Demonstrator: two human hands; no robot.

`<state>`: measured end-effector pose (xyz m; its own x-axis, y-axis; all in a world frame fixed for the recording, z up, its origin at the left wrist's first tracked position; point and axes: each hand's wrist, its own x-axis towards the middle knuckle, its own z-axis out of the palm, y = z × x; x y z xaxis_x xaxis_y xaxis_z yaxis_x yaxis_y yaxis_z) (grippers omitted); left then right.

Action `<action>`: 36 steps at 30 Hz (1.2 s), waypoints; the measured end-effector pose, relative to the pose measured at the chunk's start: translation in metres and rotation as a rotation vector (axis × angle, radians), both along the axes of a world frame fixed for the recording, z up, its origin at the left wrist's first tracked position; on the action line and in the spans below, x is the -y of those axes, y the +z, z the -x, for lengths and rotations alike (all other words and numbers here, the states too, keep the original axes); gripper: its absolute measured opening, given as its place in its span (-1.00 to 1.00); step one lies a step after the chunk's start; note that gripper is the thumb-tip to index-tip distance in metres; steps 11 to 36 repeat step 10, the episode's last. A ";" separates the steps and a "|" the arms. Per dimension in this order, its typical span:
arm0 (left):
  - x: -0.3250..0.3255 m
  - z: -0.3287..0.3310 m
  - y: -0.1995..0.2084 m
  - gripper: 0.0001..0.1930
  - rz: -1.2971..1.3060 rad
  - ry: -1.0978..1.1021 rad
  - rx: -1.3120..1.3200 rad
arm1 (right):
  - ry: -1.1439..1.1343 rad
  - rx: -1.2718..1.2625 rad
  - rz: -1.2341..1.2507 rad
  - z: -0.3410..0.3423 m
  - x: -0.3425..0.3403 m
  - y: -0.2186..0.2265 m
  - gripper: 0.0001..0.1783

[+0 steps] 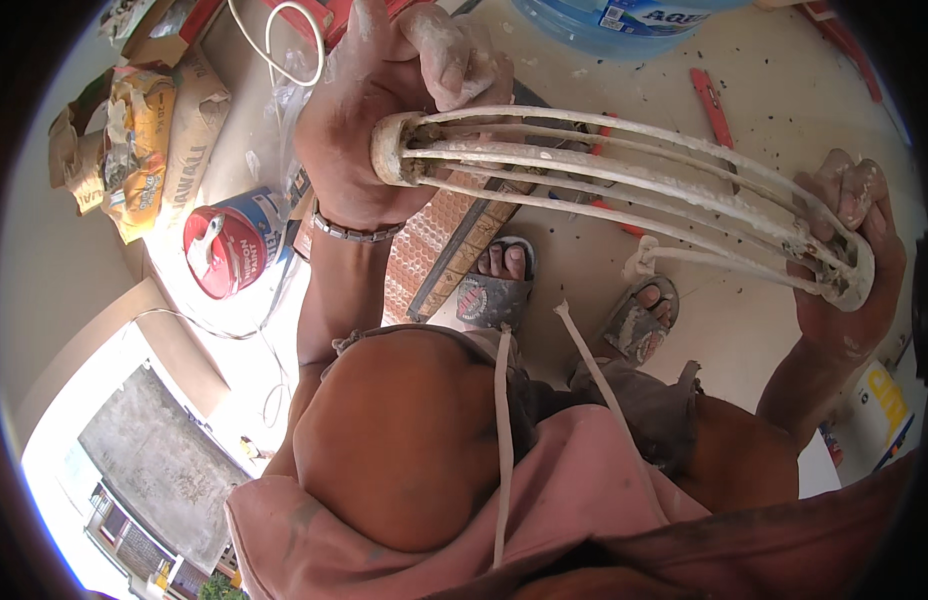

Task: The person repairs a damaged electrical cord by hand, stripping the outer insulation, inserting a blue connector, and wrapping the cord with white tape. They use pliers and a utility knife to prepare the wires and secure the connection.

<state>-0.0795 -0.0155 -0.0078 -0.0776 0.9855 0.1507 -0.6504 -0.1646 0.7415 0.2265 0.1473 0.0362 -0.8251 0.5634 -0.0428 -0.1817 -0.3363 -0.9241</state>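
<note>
I hold a plaster-caked wire cage, shaped like a mixer paddle head (624, 185), level in front of me above my knees. My left hand (379, 110) is closed around its left ring end, thumb on top of the rods. At the other end, my right hand (849, 255) grips the smaller ring from behind, fingers curled over the rim. Several long curved rods run between the two rings, all crusted with dried white material. One lower rod has a lump near its middle. Both hands are dusted white.
Below are my sandalled feet (499, 285) on a dusty floor. A red-lidded paint can (224, 250) and torn cement bags (144, 140) lie at the left. A blue water jug (614, 20) stands at the top, with red tools (711, 105) and a patterned board (439, 240) nearby.
</note>
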 end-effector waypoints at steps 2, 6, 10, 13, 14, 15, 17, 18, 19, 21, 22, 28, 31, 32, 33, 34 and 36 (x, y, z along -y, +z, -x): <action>-0.002 0.011 -0.012 -0.42 -0.158 -0.226 0.036 | -0.013 0.039 -0.024 0.001 0.005 0.000 -0.74; -0.003 -0.005 0.010 -0.15 0.029 -0.139 0.265 | -0.070 0.156 0.033 -0.009 0.006 0.002 -0.79; -0.001 -0.011 0.017 0.04 0.074 -0.168 0.198 | -0.007 0.215 -0.025 -0.034 0.004 -0.004 -0.47; -0.001 -0.011 0.017 0.04 0.074 -0.168 0.198 | -0.007 0.215 -0.025 -0.034 0.004 -0.004 -0.47; -0.001 -0.011 0.017 0.04 0.074 -0.168 0.198 | -0.007 0.215 -0.025 -0.034 0.004 -0.004 -0.47; -0.001 -0.011 0.017 0.04 0.074 -0.168 0.198 | -0.007 0.215 -0.025 -0.034 0.004 -0.004 -0.47; -0.001 -0.011 0.017 0.04 0.074 -0.168 0.198 | -0.007 0.215 -0.025 -0.034 0.004 -0.004 -0.47; -0.001 -0.011 0.017 0.04 0.074 -0.168 0.198 | -0.007 0.215 -0.025 -0.034 0.004 -0.004 -0.47; -0.001 -0.011 0.017 0.04 0.074 -0.168 0.198 | -0.007 0.215 -0.025 -0.034 0.004 -0.004 -0.47; -0.001 -0.011 0.017 0.04 0.074 -0.168 0.198 | -0.007 0.215 -0.025 -0.034 0.004 -0.004 -0.47; -0.001 -0.011 0.017 0.04 0.074 -0.168 0.198 | -0.007 0.215 -0.025 -0.034 0.004 -0.004 -0.47; -0.001 -0.011 0.017 0.04 0.074 -0.168 0.198 | -0.007 0.215 -0.025 -0.034 0.004 -0.004 -0.47; -0.001 -0.011 0.017 0.04 0.074 -0.168 0.198 | -0.007 0.215 -0.025 -0.034 0.004 -0.004 -0.47; -0.001 -0.011 0.017 0.04 0.074 -0.168 0.198 | -0.007 0.215 -0.025 -0.034 0.004 -0.004 -0.47; -0.001 -0.011 0.017 0.04 0.074 -0.168 0.198 | -0.007 0.215 -0.025 -0.034 0.004 -0.004 -0.47; -0.001 -0.011 0.017 0.04 0.074 -0.168 0.198 | -0.007 0.215 -0.025 -0.034 0.004 -0.004 -0.47; -0.001 -0.011 0.017 0.04 0.074 -0.168 0.198 | -0.007 0.215 -0.025 -0.034 0.004 -0.004 -0.47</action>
